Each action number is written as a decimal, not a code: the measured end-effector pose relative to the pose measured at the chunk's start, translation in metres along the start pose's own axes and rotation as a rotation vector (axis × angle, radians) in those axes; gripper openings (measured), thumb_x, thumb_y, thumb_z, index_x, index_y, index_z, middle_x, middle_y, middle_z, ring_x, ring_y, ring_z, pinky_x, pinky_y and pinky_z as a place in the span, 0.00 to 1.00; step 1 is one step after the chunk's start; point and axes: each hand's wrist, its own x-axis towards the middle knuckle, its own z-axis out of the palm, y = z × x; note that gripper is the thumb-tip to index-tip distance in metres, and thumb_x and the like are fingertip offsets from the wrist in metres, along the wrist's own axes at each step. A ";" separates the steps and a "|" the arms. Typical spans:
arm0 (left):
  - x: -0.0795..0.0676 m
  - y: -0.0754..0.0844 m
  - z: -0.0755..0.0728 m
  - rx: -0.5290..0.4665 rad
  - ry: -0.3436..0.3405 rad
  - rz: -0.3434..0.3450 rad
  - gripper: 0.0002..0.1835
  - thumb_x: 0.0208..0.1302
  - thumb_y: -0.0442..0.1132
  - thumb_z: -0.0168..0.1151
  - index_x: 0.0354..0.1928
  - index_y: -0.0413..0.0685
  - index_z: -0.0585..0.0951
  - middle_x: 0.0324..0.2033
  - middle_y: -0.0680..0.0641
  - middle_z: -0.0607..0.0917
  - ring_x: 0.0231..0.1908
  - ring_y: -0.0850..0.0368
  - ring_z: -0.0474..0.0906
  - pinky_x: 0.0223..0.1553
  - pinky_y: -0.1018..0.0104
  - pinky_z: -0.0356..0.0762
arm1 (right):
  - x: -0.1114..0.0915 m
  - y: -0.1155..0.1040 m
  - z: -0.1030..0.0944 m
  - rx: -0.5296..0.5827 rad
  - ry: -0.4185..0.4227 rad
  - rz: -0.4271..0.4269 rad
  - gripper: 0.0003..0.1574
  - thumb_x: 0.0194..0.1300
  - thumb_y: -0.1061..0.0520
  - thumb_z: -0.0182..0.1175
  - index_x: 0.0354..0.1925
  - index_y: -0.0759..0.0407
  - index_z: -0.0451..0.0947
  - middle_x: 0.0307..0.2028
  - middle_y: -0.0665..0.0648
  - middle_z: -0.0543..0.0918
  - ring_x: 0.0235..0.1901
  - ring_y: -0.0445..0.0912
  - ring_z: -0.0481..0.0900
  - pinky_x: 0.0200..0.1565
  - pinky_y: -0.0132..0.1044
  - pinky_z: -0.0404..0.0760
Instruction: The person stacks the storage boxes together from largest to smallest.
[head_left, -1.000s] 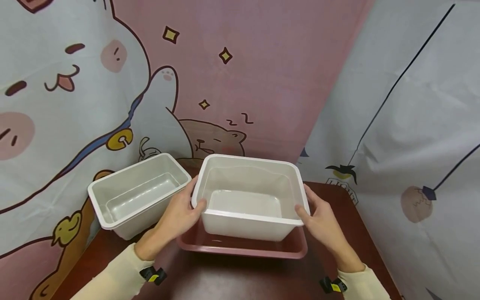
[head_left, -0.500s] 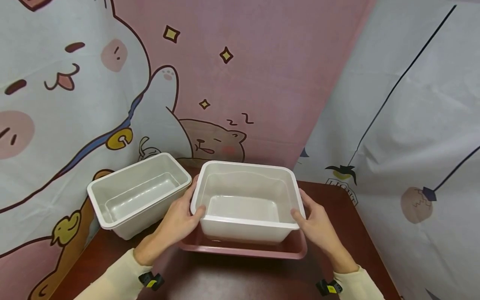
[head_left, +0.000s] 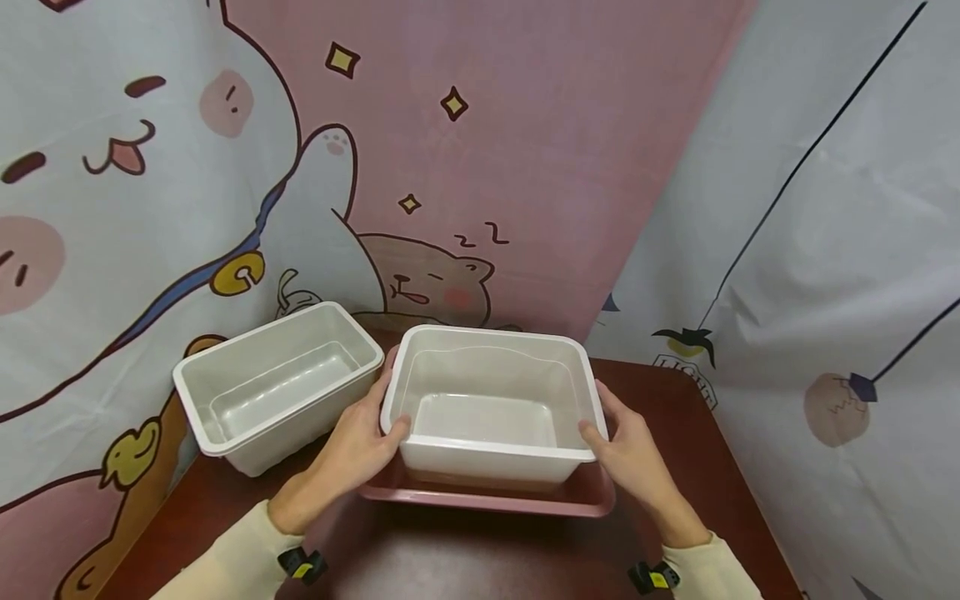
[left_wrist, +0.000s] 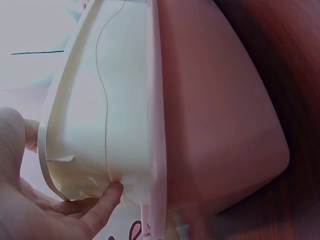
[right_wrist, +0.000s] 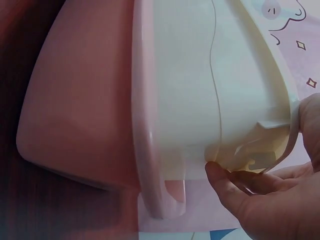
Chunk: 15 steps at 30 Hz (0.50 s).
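Between both hands is a cream-white plastic bin (head_left: pixel 487 367), its open top facing up. My left hand (head_left: pixel 356 442) grips its left end, thumb over the rim and fingers under the lip. At the opposite end my right hand (head_left: pixel 633 446) holds the bin the same way. The lower part of the white bin sits inside a pink plastic basin (head_left: pixel 487 500), whose rim shows along the front. In the left wrist view the white bin (left_wrist: pixel 125 100) rises above the rim of the pink basin (left_wrist: pixel 215 110). Fingers press its end wall in the right wrist view.
A second cream-white bin (head_left: pixel 277 392) stands at the left, close to my left hand. Everything rests on a dark red-brown table (head_left: pixel 675 417). A printed cloth (head_left: pixel 540 167) with cartoon animals hangs behind and along the sides.
Both hands have lowered the white bin slightly into the pink basin and shifted it a little left. The second bin has stayed in place.
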 end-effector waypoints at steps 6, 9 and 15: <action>0.001 -0.002 0.001 0.011 -0.008 -0.007 0.46 0.76 0.40 0.69 0.89 0.30 0.64 0.74 0.24 0.85 0.66 0.32 0.90 0.71 0.33 0.85 | 0.001 0.003 0.001 -0.001 0.002 0.006 0.49 0.83 0.62 0.69 0.91 0.69 0.60 0.80 0.77 0.79 0.62 0.69 0.93 0.53 0.58 0.96; 0.001 -0.002 0.001 0.017 -0.014 -0.009 0.46 0.76 0.40 0.69 0.90 0.30 0.64 0.75 0.24 0.83 0.67 0.31 0.89 0.72 0.33 0.84 | 0.001 0.005 0.002 0.001 -0.001 0.014 0.49 0.83 0.61 0.69 0.91 0.69 0.60 0.80 0.77 0.78 0.62 0.68 0.93 0.53 0.58 0.97; -0.001 -0.004 0.001 0.015 -0.019 -0.019 0.47 0.75 0.40 0.69 0.91 0.32 0.63 0.74 0.25 0.85 0.65 0.34 0.90 0.71 0.34 0.85 | 0.000 0.005 0.005 -0.001 -0.002 0.015 0.49 0.83 0.61 0.69 0.91 0.70 0.60 0.80 0.77 0.78 0.62 0.68 0.93 0.53 0.57 0.97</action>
